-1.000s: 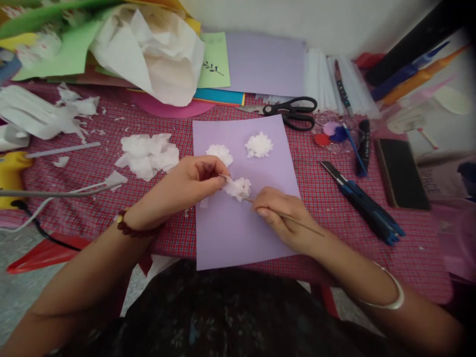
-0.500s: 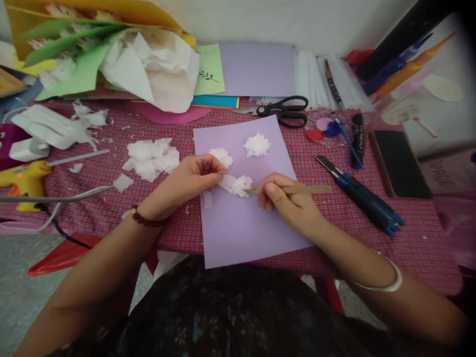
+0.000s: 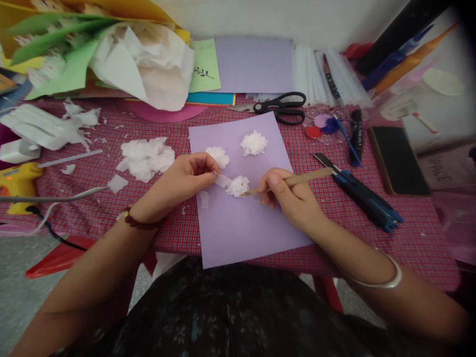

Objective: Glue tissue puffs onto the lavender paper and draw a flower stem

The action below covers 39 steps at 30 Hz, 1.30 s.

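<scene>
A sheet of purple paper (image 3: 253,233) lies on the table with three white tissue-paper flowers on it. The nearest flower (image 3: 238,186) sits between my hands; the others are a round flower (image 3: 254,143) farther back and a flower (image 3: 217,157) partly behind my left hand. My left hand (image 3: 189,176) pinches a small strip of white tissue paper (image 3: 222,180) that reaches to the nearest flower's left side. My right hand (image 3: 288,196) is closed around a flat wooden stick (image 3: 310,177), its narrow tip touching that flower's lower right edge.
A pile of tissue pieces (image 3: 147,157) lies left of the sheet. A yellow glue gun (image 3: 18,183) with its cable is at far left. Black scissors (image 3: 282,105) rest behind the sheet; a blue utility knife (image 3: 364,198) and a dark phone-like slab (image 3: 399,158) are right.
The stick has tilted, its rear end now higher, and its tip has shifted along the flower's edge. My left hand has drawn slightly away from the flower, still pinching the tissue strip.
</scene>
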Tool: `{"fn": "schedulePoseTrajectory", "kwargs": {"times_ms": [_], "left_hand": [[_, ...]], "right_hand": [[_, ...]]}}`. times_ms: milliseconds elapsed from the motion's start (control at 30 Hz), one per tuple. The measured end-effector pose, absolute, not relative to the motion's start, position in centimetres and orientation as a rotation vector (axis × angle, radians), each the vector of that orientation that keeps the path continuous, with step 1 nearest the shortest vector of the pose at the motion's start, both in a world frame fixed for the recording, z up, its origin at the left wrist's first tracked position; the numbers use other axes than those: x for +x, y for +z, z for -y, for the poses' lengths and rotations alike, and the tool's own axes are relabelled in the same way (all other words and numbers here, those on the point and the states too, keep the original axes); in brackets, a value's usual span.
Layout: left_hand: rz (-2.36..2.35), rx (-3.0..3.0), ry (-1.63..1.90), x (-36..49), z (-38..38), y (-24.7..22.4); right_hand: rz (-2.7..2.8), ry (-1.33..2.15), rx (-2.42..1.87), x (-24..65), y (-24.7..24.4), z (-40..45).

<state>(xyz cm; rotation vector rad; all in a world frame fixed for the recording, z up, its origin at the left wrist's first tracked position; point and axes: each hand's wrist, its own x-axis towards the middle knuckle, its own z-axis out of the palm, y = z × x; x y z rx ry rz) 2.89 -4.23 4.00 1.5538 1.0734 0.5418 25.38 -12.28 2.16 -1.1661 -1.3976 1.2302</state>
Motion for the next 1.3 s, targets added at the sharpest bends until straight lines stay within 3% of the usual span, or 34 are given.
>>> {"fn": "schedulePoseTrajectory", "kwargs": {"times_ms": [300,567,767,1067,1300], "left_hand": [[-1.043,1.553,0.562,3.0,4.5,4.3],[-0.943,1.531,0.499,3.3,5.7,4.8],[-0.812,2.092,0.387,4.8,7.7,3.9],[-0.96,2.167,0.565,5.8,7.2,2.2],[-0.975,2.101,0.587,5.9,7.2,2.0]], "right_hand": [[1.586,1.292,-1.128,25.0,2.2,11.8],[1.195,1.279,-1.139,26.3,2.0,11.3],[1.127,1.22,-1.139,26.9,2.6,11.2],[1.399,1.376,-1.16,26.9,3.1,11.8],[1.556,1.255,-1.164,26.6,2.6,11.8]]}}
